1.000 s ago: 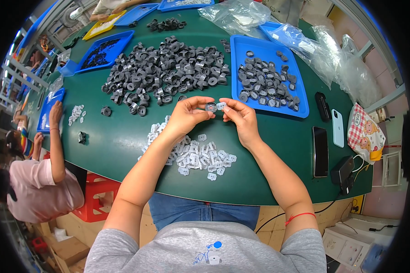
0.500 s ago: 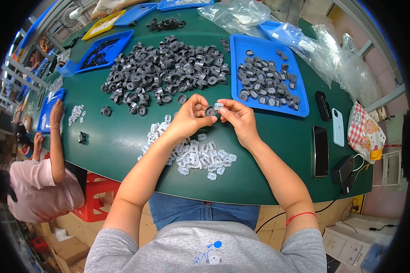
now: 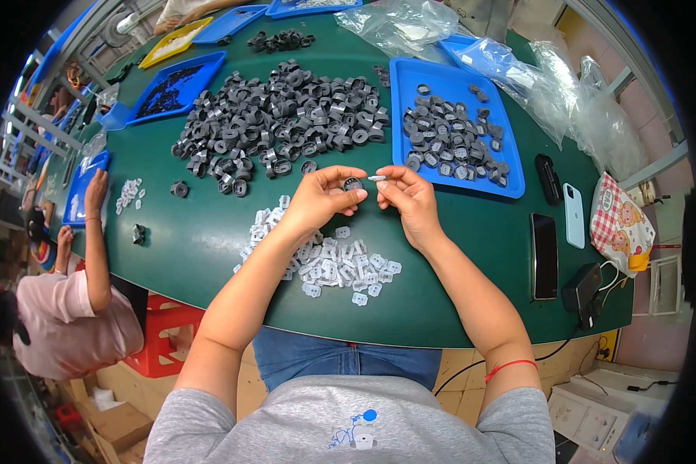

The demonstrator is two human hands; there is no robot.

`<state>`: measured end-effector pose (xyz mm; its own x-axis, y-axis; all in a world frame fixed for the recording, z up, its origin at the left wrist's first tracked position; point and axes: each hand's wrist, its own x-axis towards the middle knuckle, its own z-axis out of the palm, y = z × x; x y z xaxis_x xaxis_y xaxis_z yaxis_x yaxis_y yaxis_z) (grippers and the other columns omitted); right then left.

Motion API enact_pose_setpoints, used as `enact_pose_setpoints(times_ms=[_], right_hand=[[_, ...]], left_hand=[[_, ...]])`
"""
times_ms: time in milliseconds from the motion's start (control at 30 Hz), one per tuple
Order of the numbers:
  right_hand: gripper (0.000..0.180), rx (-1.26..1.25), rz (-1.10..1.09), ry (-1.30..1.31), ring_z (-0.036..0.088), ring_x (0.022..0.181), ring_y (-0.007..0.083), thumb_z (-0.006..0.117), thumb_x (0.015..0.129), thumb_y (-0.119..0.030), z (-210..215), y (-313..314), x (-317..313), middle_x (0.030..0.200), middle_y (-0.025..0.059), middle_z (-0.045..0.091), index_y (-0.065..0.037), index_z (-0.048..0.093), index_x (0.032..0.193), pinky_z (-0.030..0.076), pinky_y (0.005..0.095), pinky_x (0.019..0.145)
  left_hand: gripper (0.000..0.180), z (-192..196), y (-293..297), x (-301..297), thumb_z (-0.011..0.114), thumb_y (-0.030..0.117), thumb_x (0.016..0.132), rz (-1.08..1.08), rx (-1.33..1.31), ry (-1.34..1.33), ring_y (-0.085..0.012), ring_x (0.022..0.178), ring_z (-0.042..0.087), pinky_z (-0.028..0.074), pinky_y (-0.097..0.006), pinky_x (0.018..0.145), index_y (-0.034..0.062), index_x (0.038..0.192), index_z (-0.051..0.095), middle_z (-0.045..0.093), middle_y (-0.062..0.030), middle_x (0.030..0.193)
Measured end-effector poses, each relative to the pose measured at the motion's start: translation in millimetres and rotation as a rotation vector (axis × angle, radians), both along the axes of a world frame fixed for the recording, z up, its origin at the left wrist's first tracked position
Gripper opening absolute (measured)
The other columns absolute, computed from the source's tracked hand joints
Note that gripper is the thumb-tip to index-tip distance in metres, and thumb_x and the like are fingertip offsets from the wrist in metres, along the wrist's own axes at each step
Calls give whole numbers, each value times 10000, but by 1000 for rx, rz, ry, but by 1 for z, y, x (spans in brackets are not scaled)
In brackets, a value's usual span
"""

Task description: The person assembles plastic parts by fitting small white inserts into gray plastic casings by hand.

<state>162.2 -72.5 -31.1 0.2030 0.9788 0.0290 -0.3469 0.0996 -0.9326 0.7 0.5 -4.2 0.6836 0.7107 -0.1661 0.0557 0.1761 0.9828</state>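
"Head view: how many hands of yours are at work, and what's in them?"

"Two. My left hand [image 3: 326,195] has its thumb and fingers clamped on one grey cap [image 3: 353,184]. My right hand [image 3: 407,198] pinches one white plate [image 3: 377,178] between thumb and fingertips, turned edge-on."

"Are those two pieces touching?"

"Apart, with a small gap; the plate is just right of the cap. I hold both above the green table [image 3: 201,247]."

"What lies around them?"

"One white heap [image 3: 329,271] nearer my body, its plates too overlapped for me to count, with one loose plate [image 3: 342,232] at its far edge. One grey heap [image 3: 278,116] lies beyond my left hand, also too jumbled to number. To the right, one blue tray [image 3: 441,75] holds many more caps."

"And past the tray?"

"One black case [image 3: 548,182], one pale blue phone [image 3: 574,218], one black phone [image 3: 544,257] and one checked bag [image 3: 620,224]."

"Anyone beside you?"

"One co-worker [image 3: 73,317] on my left, in a pink top, at one red stool [image 3: 162,336]."
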Motion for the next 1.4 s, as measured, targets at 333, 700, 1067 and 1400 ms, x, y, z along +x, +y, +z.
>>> enact_pose_setpoints(times_ms=[333, 700, 1067, 1400], right_hand=[[165, 81, 17, 37, 558, 737, 98, 548, 795, -34, 2, 0, -1, 890, 84, 629, -13, 562, 958, 442, 217, 669], [147, 42, -25, -91, 544, 717, 84, 561, 811, -68, 2, 0, -4, 924, 96, 629, -21, 550, 950, 443, 215, 668], [197, -6, -41, -97, 585, 675, 106, 581, 830, -126, 6, 0, -6, 771, 86, 629, 30, 576, 950, 461, 211, 626], [199, -75, 8, -28, 558, 588, 99, 607, 817, -190, 1, 1, 1, 696, 86, 620, 8, 586, 829, 444, 210, 562]], left_hand=[[275, -1, 3, 1, 466, 77, 863, 53, -131, -62, -106, 661, 608, 498, -197, 614, -9, 1115, 534, 601, -72, 842], [253, -5, 5, 0, 486, 95, 857, 100, -69, -42, -55, 574, 532, 443, -172, 525, -14, 1071, 567, 587, -27, 755], [292, -3, 4, 2, 494, 41, 836, 167, -125, -118, -137, 738, 617, 504, -202, 674, -53, 1111, 519, 598, -98, 896], [358, 0, 2, 3, 458, 8, 828, 141, -127, -156, -170, 848, 613, 494, -209, 764, -74, 1176, 447, 578, -129, 972]])
